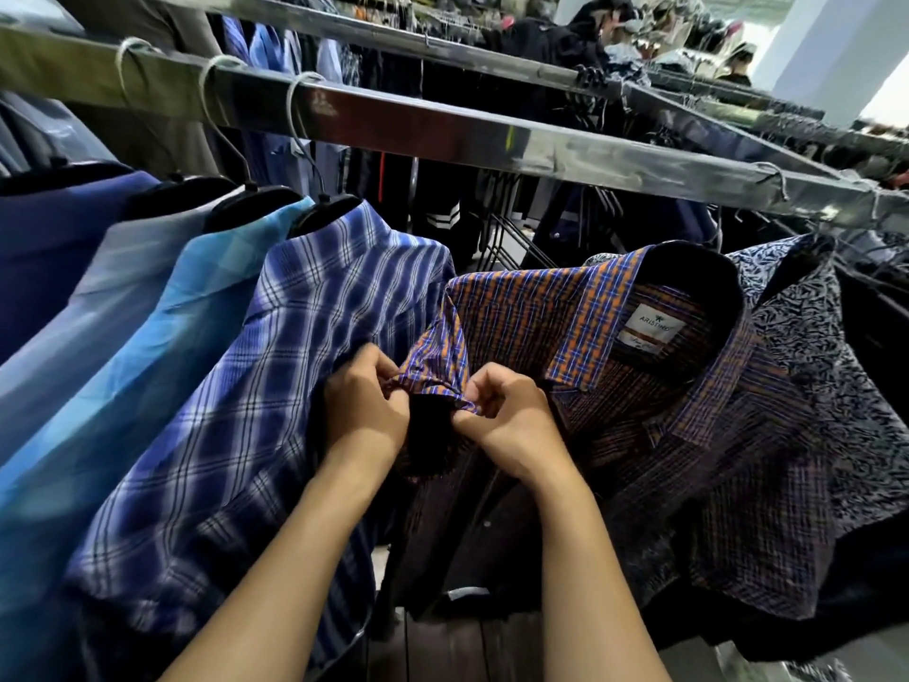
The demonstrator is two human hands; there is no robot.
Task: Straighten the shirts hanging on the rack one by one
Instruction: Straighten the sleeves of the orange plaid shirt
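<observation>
Blue plaid shirt (275, 386) hangs at nine o'clock from the hands. Left hand (366, 401) and right hand (506, 415), close together, each pinch one bunched fold of the orange checked shirt (664, 435). Its body spreads toward three o'clock, with the collar (605, 312) at two. The right hand looks nearer the cloth left to smooth.
</observation>
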